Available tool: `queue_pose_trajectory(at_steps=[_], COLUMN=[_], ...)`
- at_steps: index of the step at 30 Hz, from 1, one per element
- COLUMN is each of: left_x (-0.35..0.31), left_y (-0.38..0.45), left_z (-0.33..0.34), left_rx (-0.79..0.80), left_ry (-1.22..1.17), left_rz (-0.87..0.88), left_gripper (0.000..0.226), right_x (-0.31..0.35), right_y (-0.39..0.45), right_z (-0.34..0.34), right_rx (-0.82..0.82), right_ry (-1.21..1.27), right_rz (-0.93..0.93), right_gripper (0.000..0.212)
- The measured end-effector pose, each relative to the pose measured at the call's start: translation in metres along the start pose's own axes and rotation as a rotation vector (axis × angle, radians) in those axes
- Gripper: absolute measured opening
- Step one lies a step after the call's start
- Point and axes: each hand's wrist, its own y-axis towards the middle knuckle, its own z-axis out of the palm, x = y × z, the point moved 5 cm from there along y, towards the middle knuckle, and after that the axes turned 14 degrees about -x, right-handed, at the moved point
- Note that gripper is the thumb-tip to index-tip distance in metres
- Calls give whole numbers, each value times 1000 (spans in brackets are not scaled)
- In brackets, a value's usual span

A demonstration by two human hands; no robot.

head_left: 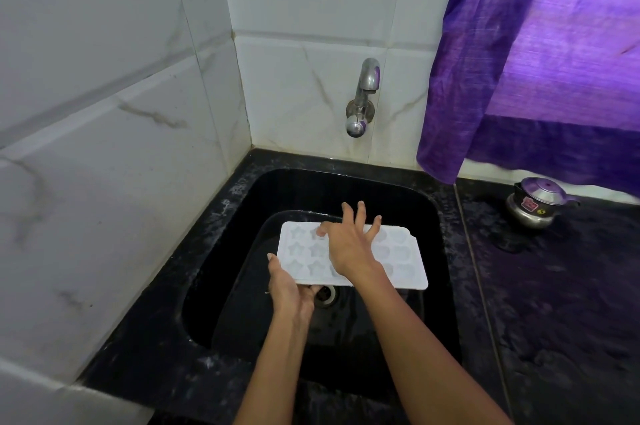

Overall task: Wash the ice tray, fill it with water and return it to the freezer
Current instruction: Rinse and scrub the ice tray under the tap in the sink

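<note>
Ice tray point(405, 262) was held level over the middle of the black sink point(242, 213). My left hand point(287, 289) gripped its near-left corner, fingers beneath. My right hand point(349, 244) lay on top, fingers spread and straight, thumb touching a star cavity. Tap point(363, 95) stood at the sink's far edge.

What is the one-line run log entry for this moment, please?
stage: washing | ice tray: over black sink | left hand: holds tray edge | right hand: fingers spread on tray | tap: no water visible
</note>
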Motion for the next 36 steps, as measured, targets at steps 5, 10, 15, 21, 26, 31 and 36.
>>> queue_pose_trajectory(at_steps=[5,10,15,21,26,31,36], left_x=[0,3,4,4,3,2,3], left_y=[-1,-2,-2,-3,-4,-5,-4], left_z=[-1,-1,0,0,-2,-1,0], left_rx=[-10,-12,-12,-6,-12,-12,-7], left_ry=[5,18,8,3,-1,-3,14], left_rz=[-1,5,-3,-12,-12,-16,-7], left_gripper=[53,52,51,55,55,53,53], right_x=[6,6,7,8,10,20,32], right_y=[-1,0,2,8,7,9,9], right_z=[0,-4,-5,-5,-3,-1,3], right_rx=[44,29,35,64,55,4,57], right_ry=[-52,-104,-115,-115,-63,41,-60], right_rz=[-42,-53,-64,-77,-62,-75,-166], right_gripper=[69,57,42,33,32,56,56])
